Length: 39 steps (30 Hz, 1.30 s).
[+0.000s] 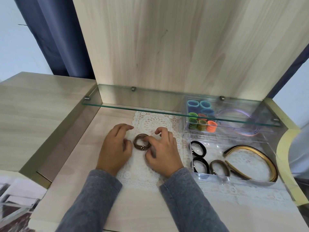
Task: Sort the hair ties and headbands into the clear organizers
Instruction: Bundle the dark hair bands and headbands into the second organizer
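I have both hands over the lace doily [155, 123] on the wooden desk [133, 206], and the stack of brown hair ties [135, 142] lies on the doily between them, outside either organizer. My right hand [163, 154] has its fingers curled onto the right side of the stack, pinching it. Those fingers cover that side, so I cannot count the ties. My left hand [115, 148] sits just beside the stack with fingers loosely curled round nothing I can see, and I cannot tell whether the thumb touches the ties. To the right stands the near clear organizer [217, 177], holding black hair ties [203, 149] in its left compartments, a single brown tie [217, 161] beside them, and gold headbands [249, 147] in the wide compartment. Behind it, the far clear organizer [185, 114] sits under the glass shelf [150, 101]. The glass and its reflections blur the contents, but I make out coloured hair ties [211, 126] on the left and lilac headbands [250, 133] on the right. My grey sleeves [93, 198] run off the bottom edge. A pale shape at the right edge is cut off, and I cannot tell what it is.
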### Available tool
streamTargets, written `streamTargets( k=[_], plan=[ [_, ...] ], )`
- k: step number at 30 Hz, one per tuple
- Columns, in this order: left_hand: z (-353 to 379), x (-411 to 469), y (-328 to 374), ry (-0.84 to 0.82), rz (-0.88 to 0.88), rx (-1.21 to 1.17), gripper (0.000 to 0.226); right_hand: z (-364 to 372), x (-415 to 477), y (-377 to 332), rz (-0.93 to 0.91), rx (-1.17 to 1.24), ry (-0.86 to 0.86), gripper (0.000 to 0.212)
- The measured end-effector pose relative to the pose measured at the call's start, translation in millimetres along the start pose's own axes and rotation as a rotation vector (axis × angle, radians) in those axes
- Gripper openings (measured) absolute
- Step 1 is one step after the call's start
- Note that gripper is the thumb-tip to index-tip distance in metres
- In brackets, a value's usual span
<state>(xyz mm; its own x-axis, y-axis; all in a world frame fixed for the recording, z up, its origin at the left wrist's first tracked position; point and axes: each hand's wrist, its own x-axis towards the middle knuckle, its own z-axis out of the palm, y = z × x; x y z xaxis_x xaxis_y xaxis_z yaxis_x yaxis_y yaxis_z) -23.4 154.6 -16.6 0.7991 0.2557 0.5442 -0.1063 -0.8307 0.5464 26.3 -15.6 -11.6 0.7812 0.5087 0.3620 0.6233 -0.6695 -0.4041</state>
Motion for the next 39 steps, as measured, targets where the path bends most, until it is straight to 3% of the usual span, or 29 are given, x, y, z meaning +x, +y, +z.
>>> streamTargets(
  k=[7, 11, 23, 33, 36, 39],
  plan=[
    [5.6, -0.2, -4.7, -0.011, -0.137, 0.065, 0.048, 3.6, -1.6, -4.5, -0.028, -0.091, 0.064, 0.019],
    [4.5, 0.2, -4.9, -0.017, -0.122, 0.076, 0.047, 5.9, -2.9, -8.4, -0.068, -0.178, 0.115, 0.013],
    [3.5, -1.2, -2.8, 0.001, -0.062, 0.105, 0.043, 9.8, -6.8, -14.2, -0.140, -0.296, 0.154, 0.022],
    [-0.1, -2.5, 3.8, 0.000, 0.075, 0.213, 0.042, 10.3, -12.1, -8.2, -0.071, -0.170, 0.160, 0.008],
    [7.2, -4.5, 16.0, 0.063, 0.054, 0.041, 0.040, 11.1, -11.7, -3.4, 0.021, -0.009, 0.185, 0.005],
    [16.8, -5.4, 47.0, 0.164, -0.236, -0.376, 0.032, 9.4, -8.7, 1.2, 0.181, 0.260, 0.214, 0.007]
  ],
)
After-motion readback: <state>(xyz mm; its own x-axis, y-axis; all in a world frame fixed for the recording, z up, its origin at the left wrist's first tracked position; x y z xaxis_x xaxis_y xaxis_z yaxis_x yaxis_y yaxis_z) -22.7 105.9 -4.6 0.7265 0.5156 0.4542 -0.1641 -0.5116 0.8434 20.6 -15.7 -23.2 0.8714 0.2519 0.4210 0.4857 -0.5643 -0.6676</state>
